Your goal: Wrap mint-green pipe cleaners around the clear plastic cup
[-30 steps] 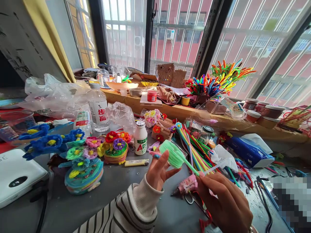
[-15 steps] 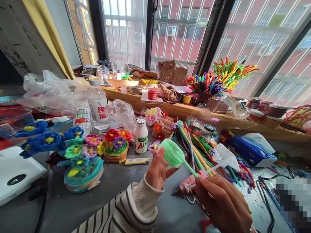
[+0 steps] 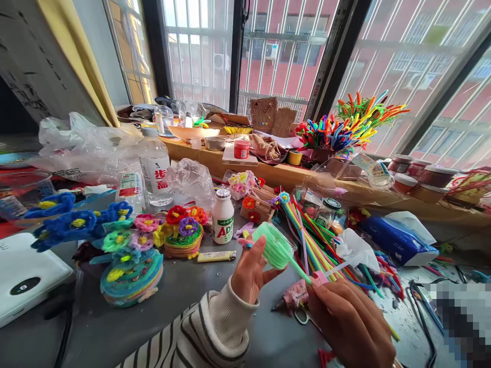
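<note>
My left hand [image 3: 250, 273] is raised above the grey table [image 3: 115, 327] and pinches a flat coil of light green pipe cleaner [image 3: 273, 246] between thumb and fingers. A straight green tail runs from the coil down to my right hand [image 3: 351, 321], which is closed on its free end at the lower right. A striped sleeve covers my left forearm. Beneath my hands lies a pink glue gun [image 3: 294, 295], partly hidden.
Finished pipe-cleaner flowers and stacked coils [image 3: 132, 276] lie at the left. A small white bottle [image 3: 223, 216], a water bottle [image 3: 155, 166], a bundle of coloured pipe cleaners [image 3: 310, 240], a blue tissue pack [image 3: 397, 237] and a white device [image 3: 26, 273] crowd the table. The windowsill holds jars and upright pipe cleaners [image 3: 345, 125].
Both hands stay almost in place. The right hand has shifted slightly along the green tail, and the coil has turned a little in the left fingers.
</note>
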{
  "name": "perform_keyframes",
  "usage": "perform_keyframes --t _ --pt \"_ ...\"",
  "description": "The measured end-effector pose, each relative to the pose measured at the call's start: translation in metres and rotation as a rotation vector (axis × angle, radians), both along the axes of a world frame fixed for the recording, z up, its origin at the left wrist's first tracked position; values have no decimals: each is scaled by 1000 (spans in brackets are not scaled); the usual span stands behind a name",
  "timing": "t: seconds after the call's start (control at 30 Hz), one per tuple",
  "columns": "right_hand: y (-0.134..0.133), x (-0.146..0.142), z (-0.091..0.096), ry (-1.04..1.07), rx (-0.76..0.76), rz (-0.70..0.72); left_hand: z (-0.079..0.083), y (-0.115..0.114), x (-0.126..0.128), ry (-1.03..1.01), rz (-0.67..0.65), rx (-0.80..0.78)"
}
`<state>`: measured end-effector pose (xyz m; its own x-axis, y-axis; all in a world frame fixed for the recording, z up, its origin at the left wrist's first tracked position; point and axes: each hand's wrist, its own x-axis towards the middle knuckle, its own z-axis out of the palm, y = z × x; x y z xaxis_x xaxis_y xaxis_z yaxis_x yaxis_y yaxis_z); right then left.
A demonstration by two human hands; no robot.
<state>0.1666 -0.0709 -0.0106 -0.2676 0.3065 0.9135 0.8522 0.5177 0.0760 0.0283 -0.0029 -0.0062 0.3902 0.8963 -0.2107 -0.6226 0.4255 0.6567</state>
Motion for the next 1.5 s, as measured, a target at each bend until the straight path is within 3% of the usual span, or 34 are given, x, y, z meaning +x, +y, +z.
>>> perform_keyframes --t 0.27,0.7,1.5 --pt "-1 -3 6 7 -18 46 -5 1 0 4 -10 49" --pt "0 5 -7 -36 -103 61 -1 -4 0 65 17 133" --pt "0 1 -3 -18 -126 54 -2 -5 0 94 32 124"
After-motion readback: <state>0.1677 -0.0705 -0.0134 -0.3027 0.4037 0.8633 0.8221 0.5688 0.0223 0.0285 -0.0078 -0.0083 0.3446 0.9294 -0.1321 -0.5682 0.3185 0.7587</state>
